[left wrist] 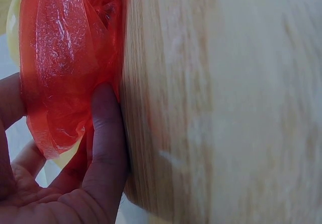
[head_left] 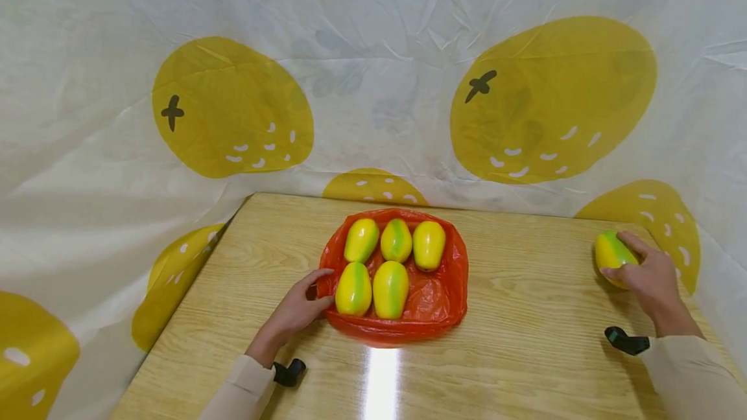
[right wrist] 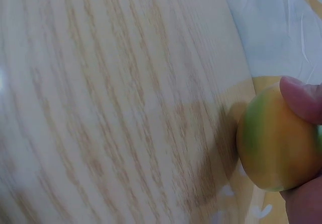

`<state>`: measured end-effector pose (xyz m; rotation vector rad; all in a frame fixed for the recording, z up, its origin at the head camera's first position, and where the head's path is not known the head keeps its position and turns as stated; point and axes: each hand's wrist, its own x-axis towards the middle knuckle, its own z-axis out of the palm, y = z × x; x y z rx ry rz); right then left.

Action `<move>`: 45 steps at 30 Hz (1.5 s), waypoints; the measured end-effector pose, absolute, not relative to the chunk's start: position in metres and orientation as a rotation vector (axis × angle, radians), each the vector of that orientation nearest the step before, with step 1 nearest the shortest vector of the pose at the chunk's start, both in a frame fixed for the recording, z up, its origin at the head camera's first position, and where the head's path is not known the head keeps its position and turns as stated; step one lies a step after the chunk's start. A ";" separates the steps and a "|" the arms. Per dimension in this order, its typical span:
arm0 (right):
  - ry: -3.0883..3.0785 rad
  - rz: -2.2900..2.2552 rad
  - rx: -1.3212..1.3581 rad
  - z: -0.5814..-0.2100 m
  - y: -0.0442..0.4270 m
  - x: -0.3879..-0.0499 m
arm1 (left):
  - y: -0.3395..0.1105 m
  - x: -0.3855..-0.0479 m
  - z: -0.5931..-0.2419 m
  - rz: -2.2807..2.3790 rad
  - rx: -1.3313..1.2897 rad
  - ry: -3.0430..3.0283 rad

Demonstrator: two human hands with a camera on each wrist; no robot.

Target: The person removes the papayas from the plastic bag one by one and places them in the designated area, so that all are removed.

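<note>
A red plastic bag [head_left: 397,330], its rim spread wide, lies on the wooden table with several yellow-green mangoes [head_left: 390,290] inside, in two rows. The bag's front right part shows bare red plastic [head_left: 428,300]. At the bag's left side, my left hand [head_left: 297,306] holds the edge; the left wrist view shows the thumb [left wrist: 108,138] against the outer wall and other fingers across the rim. Far to the right, my right hand [head_left: 650,277] grips a single mango [head_left: 610,253] between thumb and fingers. In the right wrist view that mango [right wrist: 271,143] appears close to the tabletop; contact is unclear.
The wooden table [head_left: 525,316] reaches to a white curtain [head_left: 379,102] printed with large yellow fruit, behind and at both sides. A bright light reflection [head_left: 382,381] falls on the tabletop in front of the bag. Black wrist mounts [head_left: 627,341] sit on both wrists.
</note>
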<state>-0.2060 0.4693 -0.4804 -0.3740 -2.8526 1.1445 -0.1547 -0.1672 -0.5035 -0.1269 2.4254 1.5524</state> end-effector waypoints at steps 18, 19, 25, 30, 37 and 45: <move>-2.848 1.086 -0.225 -0.490 0.479 -0.205 | -0.168 -0.153 -0.500 1.551 -0.092 2.417; -2.842 1.091 -0.219 -0.490 0.480 -0.204 | -0.168 -0.153 -0.500 1.554 -0.085 2.417; -2.791 1.201 -0.179 -0.494 0.482 -0.200 | -0.167 -0.152 -0.500 1.554 -0.089 2.419; -2.769 1.234 -0.185 -0.493 0.481 -0.196 | -0.167 -0.153 -0.500 1.526 -0.104 2.430; -2.753 1.257 -0.174 -0.489 0.481 -0.193 | -0.167 -0.153 -0.500 1.518 -0.097 2.448; -2.724 1.300 -0.176 -0.487 0.482 -0.191 | -0.165 -0.152 -0.499 1.522 -0.092 2.457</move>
